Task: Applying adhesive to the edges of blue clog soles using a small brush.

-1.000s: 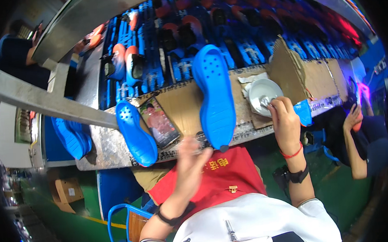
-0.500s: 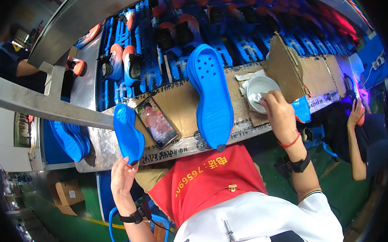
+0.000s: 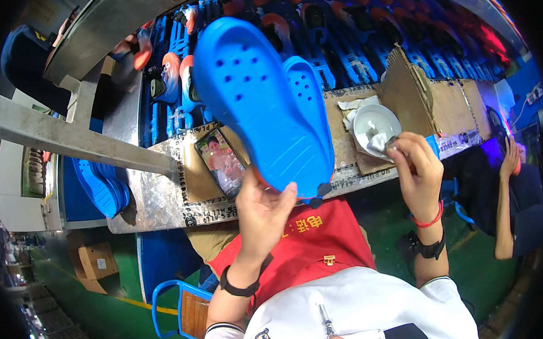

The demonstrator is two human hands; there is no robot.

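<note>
My left hand grips a big blue shoe sole by its lower end, thumb on top and fingers beneath. It is raised over the bench, its broad end with several round holes pointing away from me. Partly covered by it, a second blue sole lies behind on the cardboard. My right hand has its thumb and fingers pinched on a small white wad, whose material I cannot make out. The wad is at the near rim of a white bowl.
A phone lies left of the sole on the cardboard-covered bench. Upright cardboard stands beside the bowl. Beyond runs a blue rack with shoes. A metal bar crosses at left, near stacked blue soles. A co-worker's hand is at right.
My left hand has brought the sole up from the bench's left and across to the middle. The right hand has drawn back from inside the bowl with the white wad.
</note>
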